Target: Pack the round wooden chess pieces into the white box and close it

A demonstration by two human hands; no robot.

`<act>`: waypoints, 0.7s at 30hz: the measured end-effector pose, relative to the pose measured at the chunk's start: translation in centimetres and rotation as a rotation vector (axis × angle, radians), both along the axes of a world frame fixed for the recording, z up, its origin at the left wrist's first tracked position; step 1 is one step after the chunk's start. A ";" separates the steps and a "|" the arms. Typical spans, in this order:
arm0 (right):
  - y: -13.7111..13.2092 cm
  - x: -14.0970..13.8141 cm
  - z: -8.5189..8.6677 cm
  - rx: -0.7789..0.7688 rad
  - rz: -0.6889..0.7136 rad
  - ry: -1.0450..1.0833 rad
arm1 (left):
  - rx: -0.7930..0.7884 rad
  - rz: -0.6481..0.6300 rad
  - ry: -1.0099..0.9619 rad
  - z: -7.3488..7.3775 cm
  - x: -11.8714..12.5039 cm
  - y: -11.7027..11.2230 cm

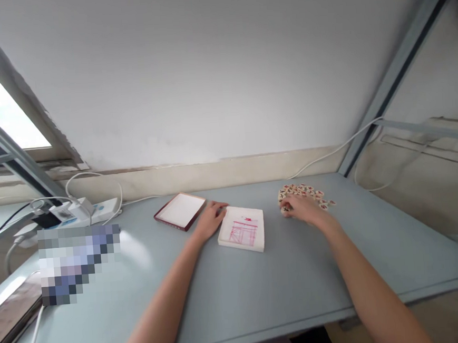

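A white box (242, 229) with a red printed grid lies flat on the pale blue table (262, 290). My left hand (211, 219) rests against its left edge, fingers curled onto the top corner. A red-rimmed lid (180, 211) with a white inside lies open-side up just left of that hand. At the back right is a heap of several round pale game pieces (308, 193) with red and black marks. My right hand (299, 208) is on the near side of the heap, fingers bent over a piece at its left edge.
A white power strip (82, 210) with plugs and cables sits at the back left. A phone (10, 313) lies at the left table edge, next to a blurred patch. A cable runs along the wall at the back right. Slanted metal frame bars stand at both sides.
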State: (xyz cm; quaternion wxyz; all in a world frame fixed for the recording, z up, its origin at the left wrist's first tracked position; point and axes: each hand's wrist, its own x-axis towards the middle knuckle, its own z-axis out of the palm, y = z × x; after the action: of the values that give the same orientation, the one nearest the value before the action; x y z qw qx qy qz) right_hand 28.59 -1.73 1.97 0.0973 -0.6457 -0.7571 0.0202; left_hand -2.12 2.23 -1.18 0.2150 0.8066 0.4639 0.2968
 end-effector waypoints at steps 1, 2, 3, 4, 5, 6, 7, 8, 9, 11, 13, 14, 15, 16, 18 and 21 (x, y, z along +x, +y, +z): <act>0.0 0.0 0.2 0.005 -0.001 -0.007 | 0.006 -0.013 -0.002 0.0 0.0 0.0; -0.1 -0.1 0.4 0.023 0.002 -0.014 | 0.012 -0.022 -0.004 -0.1 0.1 0.0; -0.1 -0.3 0.6 0.054 0.012 -0.008 | 0.018 -0.024 -0.006 -0.1 0.1 0.0; -0.2 -0.7 0.9 0.094 0.033 0.017 | 0.022 -0.017 -0.007 -0.2 0.2 0.0; -0.2 -1.2 1.1 0.132 0.063 0.065 | 0.024 -0.005 -0.007 -0.2 0.3 0.0; -0.3 -2.0 1.3 0.164 0.098 0.131 | 0.024 0.008 -0.007 -0.2 0.5 -0.1; -0.4 -2.9 1.4 0.185 0.134 0.200 | 0.024 0.013 -0.008 -0.3 0.7 -0.1; -0.5 -4.0 1.4 0.191 0.176 0.252 | 0.025 0.011 -0.012 -0.3 1.0 -0.2; -0.6 -5.3 1.4 0.186 0.218 0.275 | 0.031 0.000 -0.020 -0.3 1.2 -0.2; -0.8 -7.9 0.9 0.179 0.281 0.225 | 0.049 -0.035 -0.046 -0.3 1.7 -0.3; -1.0 -10.4 0.4 0.205 0.325 0.108 | 0.048 -0.085 -0.068 -0.4 2.0 -0.3; -1.0 -11.2 0.1 0.222 0.336 0.063 | 0.037 -0.112 -0.076 -0.3 2.0 -0.4; -1.0 -11.8 0.0 0.237 0.342 0.040 | 0.019 -0.134 -0.086 -0.3 2.1 -0.5; -1.0 -11.9 -0.1 0.245 0.341 0.040 | -0.002 -0.150 -0.099 -0.3 2.2 -0.6; -0.9 -11.0 0.0 0.260 0.294 0.079 | -0.044 -0.152 -0.118 -0.2 2.3 -1.0; -0.6 -7.1 0.0 0.336 0.115 0.063 | -0.075 -0.107 -0.072 0.0 2.5 -1.5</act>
State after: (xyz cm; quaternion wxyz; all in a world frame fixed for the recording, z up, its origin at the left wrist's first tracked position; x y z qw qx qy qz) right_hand 21.45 -2.31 1.97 0.2260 -0.5749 -0.7822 -0.0808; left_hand 0.41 0.70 -1.16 0.2770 0.8105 0.4228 0.2960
